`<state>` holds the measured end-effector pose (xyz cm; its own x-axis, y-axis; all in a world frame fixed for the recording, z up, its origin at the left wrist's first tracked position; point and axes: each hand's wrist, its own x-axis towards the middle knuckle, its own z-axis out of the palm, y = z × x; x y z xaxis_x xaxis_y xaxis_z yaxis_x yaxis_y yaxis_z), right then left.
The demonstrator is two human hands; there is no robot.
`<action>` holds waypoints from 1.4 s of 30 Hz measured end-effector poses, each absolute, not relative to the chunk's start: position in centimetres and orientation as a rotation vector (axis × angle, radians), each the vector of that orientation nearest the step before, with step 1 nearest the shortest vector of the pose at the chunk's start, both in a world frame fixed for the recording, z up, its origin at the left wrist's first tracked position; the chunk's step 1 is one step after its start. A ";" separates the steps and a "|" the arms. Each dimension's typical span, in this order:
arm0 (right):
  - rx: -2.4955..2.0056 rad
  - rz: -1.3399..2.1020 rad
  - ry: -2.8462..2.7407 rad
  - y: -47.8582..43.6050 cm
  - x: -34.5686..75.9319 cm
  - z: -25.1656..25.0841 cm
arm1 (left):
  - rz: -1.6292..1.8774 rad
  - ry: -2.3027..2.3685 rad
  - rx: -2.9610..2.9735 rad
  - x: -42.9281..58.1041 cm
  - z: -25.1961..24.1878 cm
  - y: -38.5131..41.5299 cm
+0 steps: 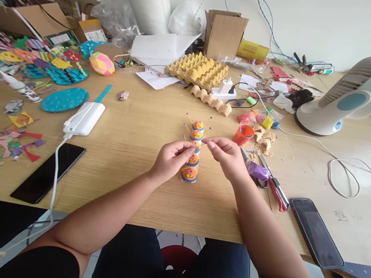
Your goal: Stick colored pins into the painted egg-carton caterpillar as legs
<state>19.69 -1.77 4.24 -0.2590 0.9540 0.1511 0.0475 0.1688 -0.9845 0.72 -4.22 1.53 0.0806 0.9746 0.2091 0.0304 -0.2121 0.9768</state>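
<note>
Right hand [222, 154] and left hand [170, 159] pinching a thin yellow purple-tipped stick [201, 144] over an orange-and-blue row of domed faces [189, 174]; light, aligned grips should prevent bending.

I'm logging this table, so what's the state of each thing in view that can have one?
Right hand, pinching stick
Left hand, pinching stick's other end
Face cups, lined up, sticks in some
Left phone, lying flat, dark
Right phone, face up, screen dark
White device, cable attached
Red cup, upright
Bottle, lying down
Fan, upright, running unclear
Box, standing
</note>
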 end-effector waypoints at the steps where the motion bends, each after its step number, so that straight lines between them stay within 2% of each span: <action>1: -1.003 1.252 -1.528 -1.7 19.6 4.1 | 1.290 1.067 1.426 0.7 1.5 -4.2; 10: -0.937 1.330 -1.403 -1.9 18.6 3.4 | 1.302 1.058 1.469 0.9 1.5 -4.5; 15: -1.081 1.157 -1.331 -0.9 19.6 3.2 | 1.914 1.298 1.345 0.0 1.1 -3.7; 18: -1.191 1.031 -1.339 -0.3 20.3 2.8 | 2.002 1.340 1.278 -0.8 0.3 -2.3; 24: -1.347 0.836 -1.469 0.2 20.6 2.1 | 1.502 1.501 1.428 -1.9 -1.4 -0.1; 30: -1.407 0.817 -1.512 0.5 20.3 1.3 | 1.120 1.539 1.673 -2.3 -1.5 0.0; 42: -1.437 0.775 -1.565 0.9 19.9 0.4 | 1.075 1.474 1.845 -2.1 -2.0 0.2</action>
